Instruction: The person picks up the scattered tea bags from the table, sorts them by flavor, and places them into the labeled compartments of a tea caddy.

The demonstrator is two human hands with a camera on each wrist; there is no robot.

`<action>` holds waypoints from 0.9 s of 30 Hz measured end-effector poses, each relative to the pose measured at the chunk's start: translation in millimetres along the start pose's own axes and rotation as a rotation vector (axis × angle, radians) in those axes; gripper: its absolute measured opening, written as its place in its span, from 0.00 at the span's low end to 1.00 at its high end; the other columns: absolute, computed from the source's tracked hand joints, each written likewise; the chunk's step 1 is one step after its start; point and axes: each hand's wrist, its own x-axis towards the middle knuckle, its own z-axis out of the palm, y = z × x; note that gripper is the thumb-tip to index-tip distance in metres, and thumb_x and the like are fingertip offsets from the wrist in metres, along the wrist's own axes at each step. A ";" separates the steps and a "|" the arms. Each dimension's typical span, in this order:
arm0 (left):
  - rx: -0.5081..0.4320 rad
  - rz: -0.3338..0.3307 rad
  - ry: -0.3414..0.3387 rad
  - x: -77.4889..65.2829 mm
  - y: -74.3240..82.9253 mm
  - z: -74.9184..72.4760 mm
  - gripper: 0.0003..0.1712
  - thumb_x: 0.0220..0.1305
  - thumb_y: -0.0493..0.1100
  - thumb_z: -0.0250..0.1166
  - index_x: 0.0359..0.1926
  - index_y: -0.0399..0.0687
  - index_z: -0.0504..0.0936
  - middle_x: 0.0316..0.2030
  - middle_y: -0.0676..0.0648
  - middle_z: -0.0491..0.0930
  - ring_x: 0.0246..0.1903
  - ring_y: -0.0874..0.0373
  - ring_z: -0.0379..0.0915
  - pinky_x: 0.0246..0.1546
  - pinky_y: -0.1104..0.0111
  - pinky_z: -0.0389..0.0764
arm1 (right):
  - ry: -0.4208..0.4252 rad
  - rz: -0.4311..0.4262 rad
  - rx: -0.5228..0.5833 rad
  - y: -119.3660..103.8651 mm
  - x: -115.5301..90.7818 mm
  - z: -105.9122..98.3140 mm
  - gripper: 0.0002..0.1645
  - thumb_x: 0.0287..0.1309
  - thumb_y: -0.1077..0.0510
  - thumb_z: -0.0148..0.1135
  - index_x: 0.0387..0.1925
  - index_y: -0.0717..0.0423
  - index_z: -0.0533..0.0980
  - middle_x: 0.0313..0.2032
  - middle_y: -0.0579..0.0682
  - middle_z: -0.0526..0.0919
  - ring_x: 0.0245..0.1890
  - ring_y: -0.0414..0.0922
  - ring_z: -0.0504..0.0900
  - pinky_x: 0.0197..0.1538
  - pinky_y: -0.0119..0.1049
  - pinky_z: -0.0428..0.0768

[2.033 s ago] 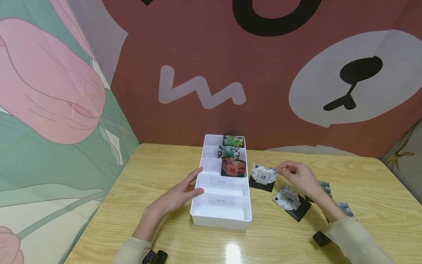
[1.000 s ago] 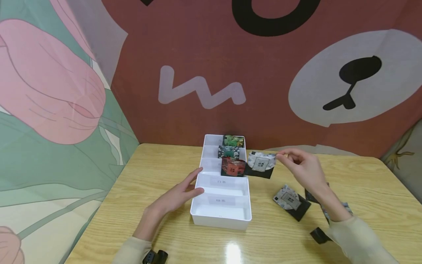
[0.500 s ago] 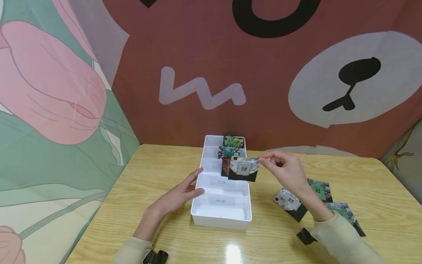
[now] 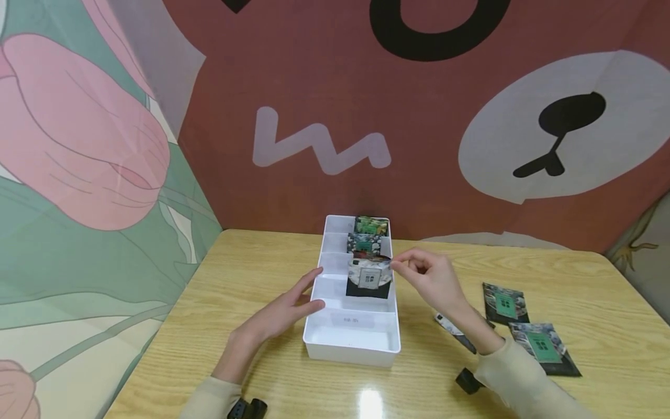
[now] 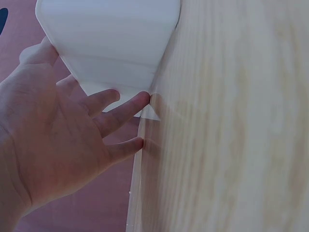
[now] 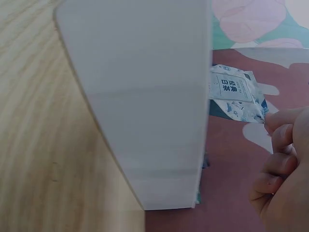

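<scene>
My right hand (image 4: pixel 431 282) pinches the top right corner of a white-and-black tea sachet (image 4: pixel 369 279) over the white divided box (image 4: pixel 349 352). In the right wrist view the sachet (image 6: pixel 236 92) shows above the box rim, its lower part hidden by the wall. My left hand (image 4: pixel 274 316) rests its thumb and fingers against the box's left side, fingers spread. A yellow-green sachet (image 4: pixel 372 224) and a dark green-label sachet (image 4: pixel 363 242) sit in the far compartments. The red sachet in the third is mostly covered by the held one. A paper label (image 4: pixel 349 319) marks the nearest compartment.
Right of the box lie two green-label sachets (image 4: pixel 505 303) on the wooden table (image 4: pixel 419 384). Another white-and-black sachet (image 4: pixel 454 331) is partly hidden by my right forearm. A printed cloth (image 4: pixel 314 192) hangs behind the table.
My right hand has lifted the white-and-black sachet off the table and carried it left over the box, then lower toward the fourth compartment. My left hand stays at the box.
</scene>
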 end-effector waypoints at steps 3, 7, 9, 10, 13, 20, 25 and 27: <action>0.001 0.008 -0.001 0.0 0.5 -0.1 0.41 0.66 0.69 0.58 0.72 0.92 0.46 0.77 0.58 0.49 0.70 0.46 0.62 0.67 0.45 0.67 | -0.023 0.022 0.007 3.7 -1.8 5.3 0.04 0.62 0.52 0.68 0.36 0.45 0.86 0.11 0.43 0.64 0.13 0.38 0.59 0.20 0.32 0.61; 0.004 0.015 -0.001 -0.4 1.6 -0.5 0.39 0.68 0.66 0.58 0.72 0.92 0.46 0.77 0.58 0.49 0.70 0.45 0.61 0.67 0.45 0.66 | -0.046 0.041 0.008 7.9 -5.0 11.6 0.02 0.62 0.53 0.68 0.36 0.44 0.85 0.11 0.42 0.65 0.13 0.36 0.59 0.21 0.31 0.62; 0.002 0.010 0.001 -0.4 1.5 -0.4 0.39 0.69 0.65 0.58 0.72 0.92 0.46 0.77 0.58 0.48 0.71 0.45 0.61 0.67 0.44 0.66 | -0.057 0.044 0.002 9.7 -6.6 14.4 0.02 0.61 0.53 0.69 0.35 0.45 0.85 0.12 0.42 0.65 0.14 0.35 0.59 0.21 0.31 0.62; 0.002 0.006 0.002 -0.4 1.2 -0.2 0.39 0.69 0.65 0.58 0.72 0.92 0.46 0.77 0.58 0.48 0.71 0.45 0.61 0.67 0.44 0.66 | -0.061 0.044 -0.001 10.4 -7.5 15.5 0.02 0.61 0.53 0.69 0.35 0.46 0.85 0.12 0.41 0.65 0.14 0.35 0.59 0.21 0.30 0.62; -0.001 -0.007 0.006 -0.1 0.6 0.4 0.39 0.69 0.65 0.58 0.72 0.92 0.46 0.77 0.57 0.49 0.71 0.44 0.61 0.67 0.43 0.66 | -0.085 0.060 -0.010 13.1 -9.6 17.8 0.05 0.61 0.52 0.69 0.35 0.48 0.84 0.12 0.41 0.66 0.14 0.34 0.59 0.20 0.29 0.61; 0.002 -0.020 0.009 0.1 0.8 0.6 0.39 0.68 0.66 0.59 0.72 0.92 0.47 0.77 0.56 0.50 0.71 0.44 0.61 0.67 0.42 0.66 | -0.146 0.059 -0.092 20.7 -12.9 17.9 0.05 0.62 0.53 0.67 0.36 0.50 0.83 0.14 0.40 0.66 0.14 0.33 0.59 0.19 0.28 0.62; -0.001 -0.023 0.011 -0.3 0.8 0.8 0.39 0.67 0.66 0.59 0.72 0.93 0.47 0.77 0.56 0.50 0.71 0.44 0.61 0.67 0.43 0.65 | -0.155 0.068 -0.132 25.0 -16.4 14.9 0.03 0.62 0.54 0.67 0.37 0.48 0.83 0.15 0.39 0.67 0.14 0.33 0.60 0.20 0.29 0.63; -0.003 -0.022 0.012 -0.5 0.6 0.7 0.39 0.67 0.66 0.59 0.72 0.93 0.47 0.77 0.56 0.51 0.71 0.45 0.61 0.67 0.43 0.66 | -0.150 0.080 -0.136 26.1 -17.6 12.9 0.03 0.62 0.53 0.68 0.37 0.46 0.84 0.15 0.40 0.67 0.15 0.34 0.60 0.21 0.30 0.64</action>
